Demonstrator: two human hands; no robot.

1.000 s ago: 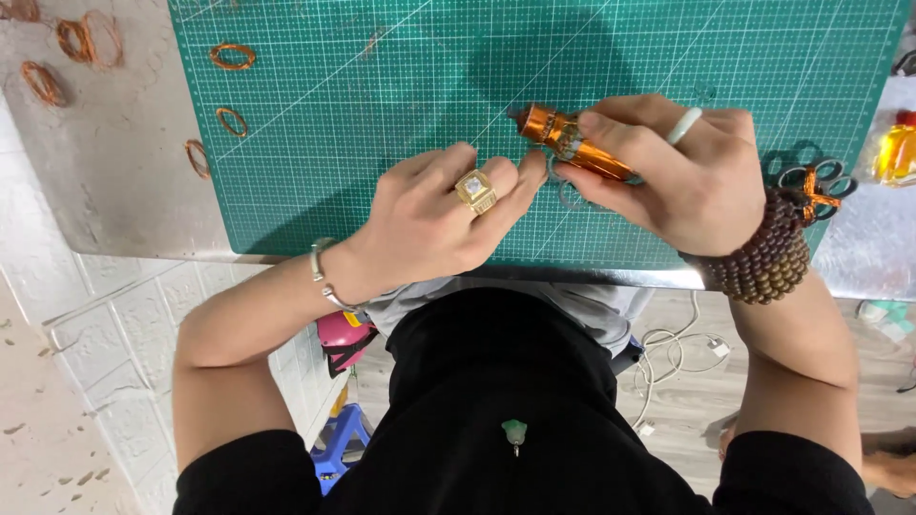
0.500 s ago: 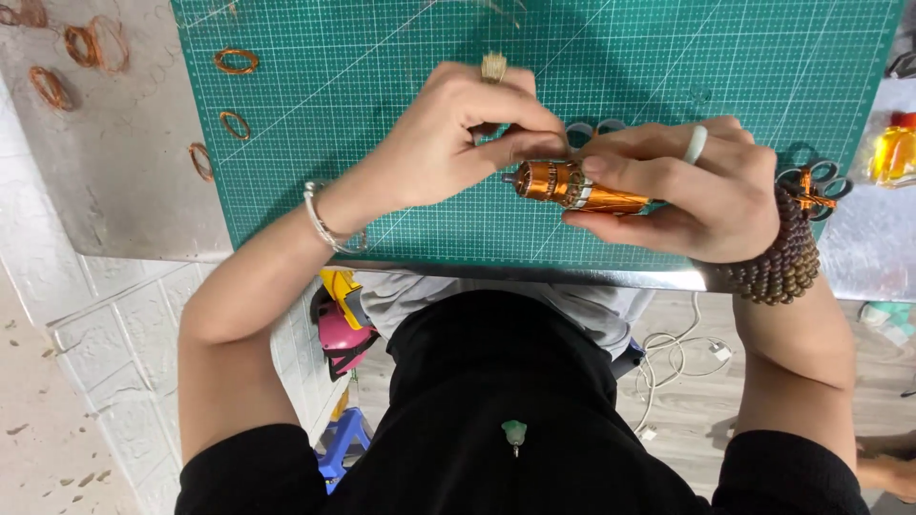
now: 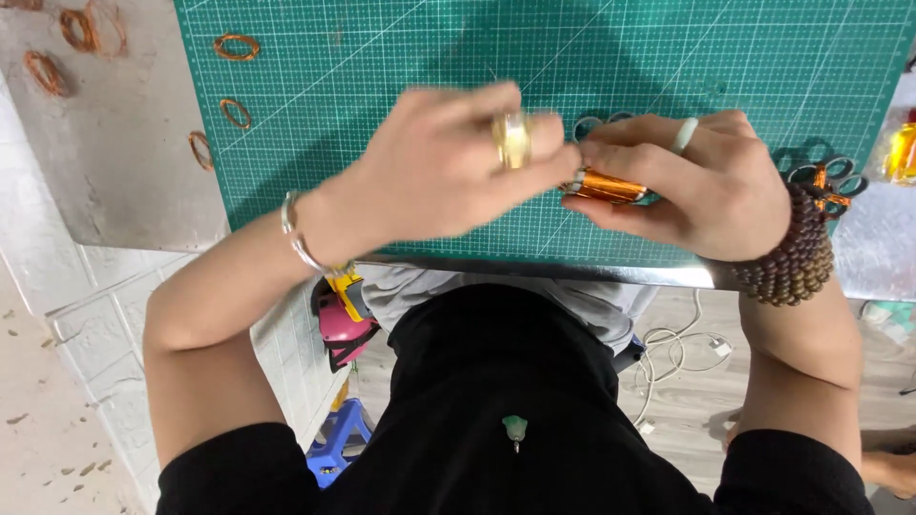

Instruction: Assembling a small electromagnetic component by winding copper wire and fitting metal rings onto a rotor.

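Note:
My right hand (image 3: 692,186) grips a small spool of copper-coloured wire (image 3: 609,185) over the near edge of a green cutting mat (image 3: 401,67). It wears a pale ring and a dark bead bracelet. My left hand (image 3: 448,172), blurred with motion, has its fingertips at the spool's left end, a gold ring on one finger and a silver bangle at the wrist. Whether it pinches wire is too blurred to tell.
Several small copper wire loops (image 3: 236,46) lie on the mat's left corner and the grey table (image 3: 114,162). Scissors (image 3: 828,176) lie behind my right wrist, a yellow bottle (image 3: 902,153) at the right edge. Cables and a blue stool sit on the floor below.
My left hand has moved from beside the spool up over the mat and back down onto the spool's left end. My right hand kept the spool and turned it more level.

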